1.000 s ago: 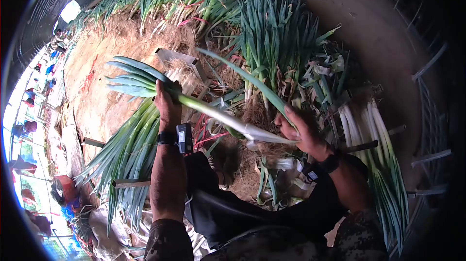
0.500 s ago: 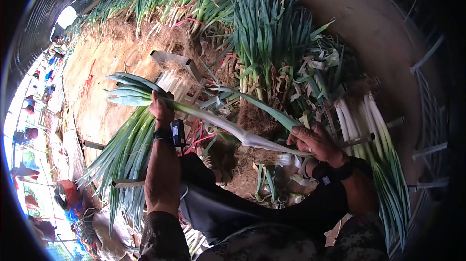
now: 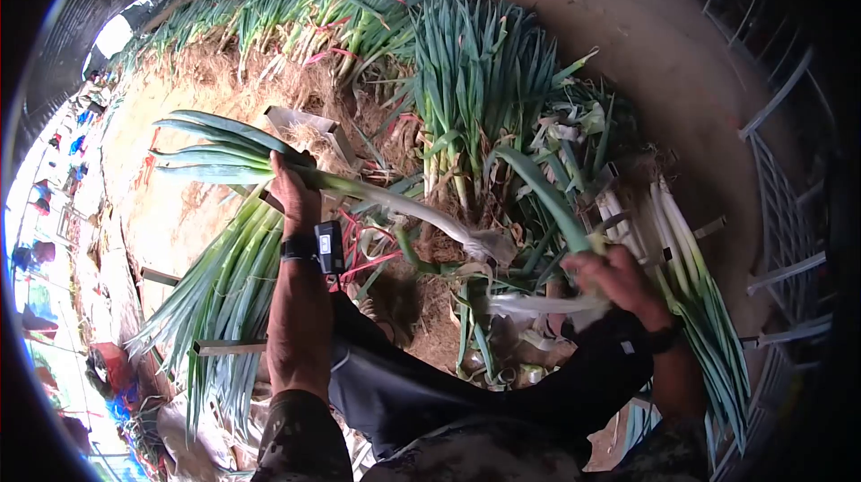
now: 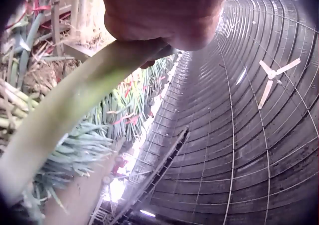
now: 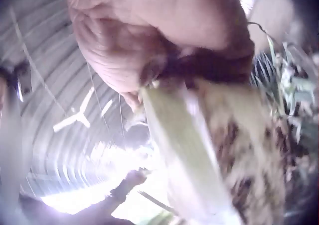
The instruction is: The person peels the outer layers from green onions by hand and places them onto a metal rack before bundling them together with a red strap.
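at the left, beneath your wrist, a pile of long onions (image 3: pixel 235 271) hangs its green leaves over a metal bar (image 3: pixel 231 347). your left hand (image 3: pixel 296 193) is closed round the worked onion (image 3: pixel 408 204) where the green leaves meet the shaft; leaves point left, and the pale shaft slopes down to the right, its lower end in mid-air between your hands. the left forearm rises almost straight from the bottom of the head view, with the wrist near the level of the shaft. judged step: stripping the outer leaf. a loose green leaf (image 3: pixel 545 199) rises from your right hand (image 3: pixel 619 283), and its pale sheath (image 3: pixel 538 304) trails left below the shaft; whether a thin strand of skin joins the two cannot be determined. the right hand is curled round this leaf, set lower than the left, its forearm slanting in from the lower right; blur obscures the exact finger placement. the next move likely calls for you to hold the left grip steady, draw the right hand clear until the skin separates, then release the waste over the leaf litter (image 3: pixel 475 330). further right, beyond your wrist, pale-shafted onions (image 3: pixel 683 258) lie with leaves downward.
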`<state>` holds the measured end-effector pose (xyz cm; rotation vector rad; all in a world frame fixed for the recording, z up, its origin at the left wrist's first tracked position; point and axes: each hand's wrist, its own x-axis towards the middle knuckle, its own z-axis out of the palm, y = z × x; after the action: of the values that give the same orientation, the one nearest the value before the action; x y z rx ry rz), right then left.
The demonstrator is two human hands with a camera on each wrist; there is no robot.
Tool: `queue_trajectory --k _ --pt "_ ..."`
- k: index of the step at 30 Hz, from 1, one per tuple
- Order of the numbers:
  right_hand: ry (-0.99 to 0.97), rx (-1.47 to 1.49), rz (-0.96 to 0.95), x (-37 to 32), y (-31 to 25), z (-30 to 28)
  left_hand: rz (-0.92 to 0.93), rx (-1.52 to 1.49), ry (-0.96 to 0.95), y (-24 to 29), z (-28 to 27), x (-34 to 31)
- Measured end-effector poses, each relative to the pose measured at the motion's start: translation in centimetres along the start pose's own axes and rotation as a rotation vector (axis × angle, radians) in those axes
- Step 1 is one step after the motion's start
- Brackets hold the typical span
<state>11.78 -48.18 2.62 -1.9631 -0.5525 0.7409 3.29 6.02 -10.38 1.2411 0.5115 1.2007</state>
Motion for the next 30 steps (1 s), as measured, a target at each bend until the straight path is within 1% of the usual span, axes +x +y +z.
queue_trajectory --k 1,2,4,5,6,7,8,9,10,12,13,15,16,17,20,21,22,24,25,26,28,29,30 --pt "-0.064 -0.207 0.09 0.9 0.7 0.3 0.018 0.056 0.027 1.2 1.2 -0.4" --pt "-0.096 -0.639 0.068 1.8 0.8 0.7 -0.157 -0.252 0.069 3.7 3.2 -1.9" --pt "0.138 -0.859 -0.505 2.7 2.5 2.2 -0.199 -0.316 0.089 4.3 3.7 -2.1" --pt "0.03 -0.55 -0.397 3.3 1.9 3.4 0.269 0.206 0.068 3.9 3.4 -2.3" --pt "-0.077 -0.24 -0.274 3.6 1.3 5.2 0.314 0.275 0.054 4.1 3.6 -2.8" --pt "-0.154 -0.055 -0.303 4.6 2.5 7.3 0.361 0.342 0.043 4.3 3.8 -3.3" --pt "-0.29 -0.151 -0.262 5.1 1.1 8.6 0.253 0.218 0.035 4.7 4.1 -3.4" --pt "-0.361 -0.176 -0.196 5.4 -1.5 10.5 0.144 0.086 0.04 5.1 4.4 -3.4" --pt "-0.364 0.006 -0.121 7.1 -0.1 12.7 0.04 -0.043 0.059 5.4 4.7 -3.5" --pt "-0.274 0.312 -0.069 10.0 0.8 16.3 -0.313 -0.45 0.222 6.8 6.0 -3.5" --pt "-0.185 0.435 -0.091 11.4 -0.5 17.7 -0.262 -0.424 0.26 7.7 7.0 -4.1" --pt "-0.119 0.519 -0.086 14.3 -0.9 19.3 -0.311 -0.454 0.263 8.4 7.1 -4.5" --pt "-0.138 0.481 -0.06 15.8 -0.3 20.1 -0.338 -0.467 0.263 8.7 6.9 -4.7" --pt "-0.155 0.442 -0.033 16.2 -0.6 20.4 -0.302 -0.471 0.26 8.4 6.8 -4.5" --pt "-0.225 -0.302 -0.06 13.7 -0.1 18.7 -0.326 -0.417 0.207 8.4 4.9 -3.2" --pt "-0.3 -0.309 0.002 12.6 2.1 18.6 -0.272 -0.404 0.201 9.1 4.5 -3.1" --pt "-0.373 -0.315 0.066 11.0 5.6 18.6 -0.272 -0.348 0.173 9.3 3.4 -2.8" --pt "-0.537 -0.801 0.018 7.9 13.1 17.9 -0.197 -0.359 0.223 9.0 2.3 -1.7" --pt "-0.619 -0.831 0.133 6.9 17.7 17.2 -0.155 -0.286 0.163 8.7 1.3 -1.5" --pt "-0.703 -0.859 0.245 6.4 20.5 16.7 0.141 0.042 0.137 8.2 0.9 -1.1" --pt "-0.57 -0.717 0.165 6.2 16.9 15.2 0.709 0.713 0.06 7.1 -0.1 -1.7" --pt "-0.366 -0.431 0.322 6.0 12.3 14.6 0.537 0.536 0.008 7.3 -0.1 -1.8" --pt "-0.171 -0.241 0.136 6.7 10.3 14.0 0.364 0.337 -0.014 7.4 0.0 -1.9"
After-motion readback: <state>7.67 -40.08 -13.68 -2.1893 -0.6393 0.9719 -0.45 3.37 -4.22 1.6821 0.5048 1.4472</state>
